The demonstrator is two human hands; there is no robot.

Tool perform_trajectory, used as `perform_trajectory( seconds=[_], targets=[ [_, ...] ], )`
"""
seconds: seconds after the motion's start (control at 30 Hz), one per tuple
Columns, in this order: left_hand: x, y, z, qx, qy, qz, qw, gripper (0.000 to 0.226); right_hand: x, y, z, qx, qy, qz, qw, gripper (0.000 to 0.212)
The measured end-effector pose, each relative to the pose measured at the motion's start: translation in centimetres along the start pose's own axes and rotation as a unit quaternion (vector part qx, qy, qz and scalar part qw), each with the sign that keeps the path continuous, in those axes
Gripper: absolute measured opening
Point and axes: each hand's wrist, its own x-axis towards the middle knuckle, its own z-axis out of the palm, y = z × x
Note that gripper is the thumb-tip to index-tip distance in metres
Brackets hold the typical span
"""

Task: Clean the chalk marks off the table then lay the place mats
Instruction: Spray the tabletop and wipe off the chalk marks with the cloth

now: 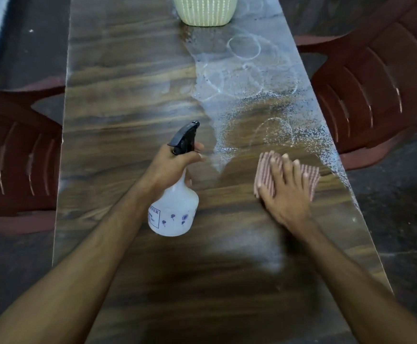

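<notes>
The left hand grasps the neck of a white spray bottle, with the fingers curled around it below the black trigger head, and holds it tilted above the wooden table. The right hand lies flat with straight fingers on a striped cloth, pressing it on the table near the right edge. White chalk marks (mostly circles, wet with spray) are beyond the cloth, on the right half. A cream ribbed pot stands at the far end. Red chairs stand on both sides.
</notes>
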Motion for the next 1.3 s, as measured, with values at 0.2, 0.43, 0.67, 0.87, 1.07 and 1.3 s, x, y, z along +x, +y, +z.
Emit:
perform_trajectory(
  seconds=[0.2, 0.43, 0.67, 0.87, 1.07, 1.3],
  targets=[
    [-0.3, -0.2, -0.2, -0.006, 0.041, -0.018, 0.999, 0.018, 8.6, -8.3, -1.2, 0.011, 0.002, -0.042, 0.999, 0.079],
    [-0.1, 0.8, 0.2, 0.017, 0.054, 0.003, 0.998, 0.019, -0.7, -10.7, 1.5, 0.001, -0.054, -0.263, 0.963, 0.074],
    [-0.1, 1.4, 0.5, 0.010, 0.062, -0.002, 0.998, 0.021, 7.7, -4.5, -1.1, -0.010, -0.003, -0.087, 0.996, 0.077],
    [0.0, 1.5, 1.6, 0.014, 0.058, 0.009, 0.998, 0.018, 10.7, -11.9, -1.0, 0.005, -0.016, -0.161, 0.987, 0.075],
    [0.6, 2.2, 3.4, 0.019, 0.045, 0.009, 0.999, 0.019, 2.2, -5.7, 0.4, 0.001, -0.023, -0.192, 0.981, 0.073],
    [1.2, 2.2, 5.6, 0.023, 0.023, 0.009, 0.999, 0.014, 8.8, 6.3, -2.9, 0.004, 0.011, 0.022, 1.000, 0.077]
  ],
)
